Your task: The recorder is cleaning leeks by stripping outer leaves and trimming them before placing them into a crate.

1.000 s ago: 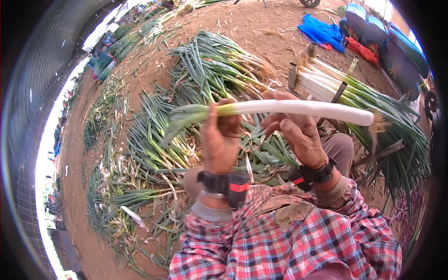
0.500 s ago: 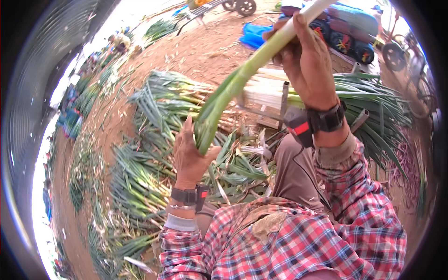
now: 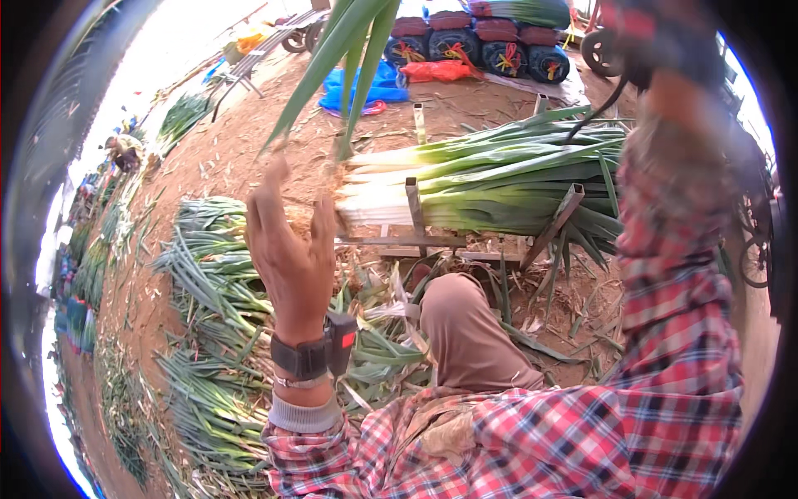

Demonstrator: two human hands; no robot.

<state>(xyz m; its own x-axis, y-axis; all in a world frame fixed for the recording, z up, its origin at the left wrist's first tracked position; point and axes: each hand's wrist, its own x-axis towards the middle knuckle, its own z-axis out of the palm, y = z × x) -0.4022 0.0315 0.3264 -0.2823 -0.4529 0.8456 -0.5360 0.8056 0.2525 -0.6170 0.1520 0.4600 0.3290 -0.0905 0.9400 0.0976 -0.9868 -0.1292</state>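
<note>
My left hand point(image 3: 291, 237) is raised with its fingers apart and nothing held in them. Green leek leaves point(image 3: 353, 54) hang down from the top edge, their tips close to my left fingertips; the upper part of that leek lies outside the picture. My right forearm point(image 3: 677, 191) reaches up at the right, blurred by motion, and the hand itself is beyond the top edge. In front of me, a bundle of leeks point(image 3: 482, 179) lies across a metal rack point(image 3: 413, 212), white root ends to the left and green leaves to the right.
Piles of loose leeks point(image 3: 208, 391) cover the ground at the left. Strewn leaf trimmings point(image 3: 374, 353) lie by my knee point(image 3: 470, 324). Beyond the rack are a blue plastic bag point(image 3: 378, 87), an orange-red bag point(image 3: 440, 71) and several stacked dark wrapped bundles point(image 3: 499, 50). A wheeled cart point(image 3: 258, 58) stands far left.
My right arm has swung up and right, taking its hand out of view. The leek has left my left hand and moved up, only leaves showing. The view has shifted right.
</note>
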